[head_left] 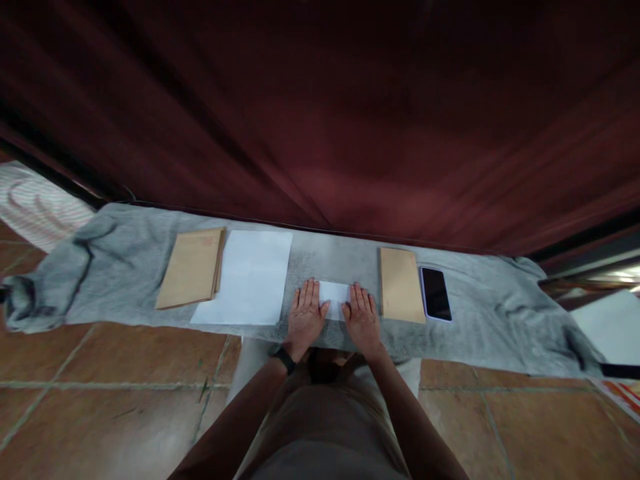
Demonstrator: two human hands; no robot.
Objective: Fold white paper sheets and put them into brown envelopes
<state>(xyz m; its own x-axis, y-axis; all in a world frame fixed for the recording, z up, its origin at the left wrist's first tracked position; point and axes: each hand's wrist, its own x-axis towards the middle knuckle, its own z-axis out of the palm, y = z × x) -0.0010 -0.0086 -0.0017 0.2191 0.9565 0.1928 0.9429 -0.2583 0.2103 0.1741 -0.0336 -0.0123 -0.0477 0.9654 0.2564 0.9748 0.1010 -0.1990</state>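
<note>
My left hand (305, 313) and my right hand (361, 315) lie flat, fingers stretched out, on a small folded white paper (334, 293) that shows between them. The paper rests on a grey cloth (125, 227) spread over the floor. A black band circles my left wrist. To the left lie a stack of white sheets (249, 277) and a stack of brown envelopes (192, 268). One brown envelope (401, 285) lies just right of my right hand.
A black-screened phone (435, 294) lies beside the single envelope. A dark red curtain (325, 113) hangs behind the cloth. Brown floor tiles (100, 387) surround me. The cloth bunches up at both ends.
</note>
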